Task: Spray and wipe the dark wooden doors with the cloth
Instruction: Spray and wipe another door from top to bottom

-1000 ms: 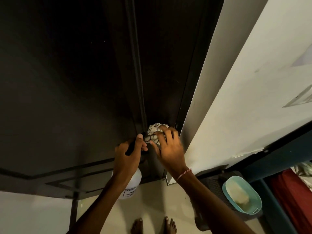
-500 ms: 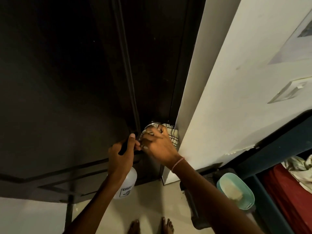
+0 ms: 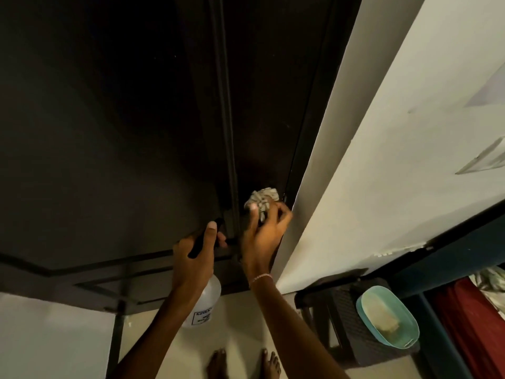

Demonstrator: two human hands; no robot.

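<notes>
Two dark wooden doors fill the upper view: a wide left door (image 3: 95,138) and a narrow right door (image 3: 270,105), split by a vertical seam. My right hand (image 3: 262,233) grips a bunched white patterned cloth (image 3: 261,199) and presses it against the lower part of the right door, close to the frame. My left hand (image 3: 195,258) holds the black trigger head of a clear spray bottle (image 3: 203,305), which hangs below the hand in front of the left door's bottom rail.
A pale wall (image 3: 396,149) runs along the right of the doors. Below it stands a dark woven stool (image 3: 344,318) carrying a teal tub (image 3: 388,315). Red fabric (image 3: 472,329) lies at the far right. My bare feet (image 3: 243,362) are on the light floor.
My right hand has shifted the cloth a little across the lower right door and opened its grip slightly. The left hand and bottle have stayed in place. The head camera has moved a little.
</notes>
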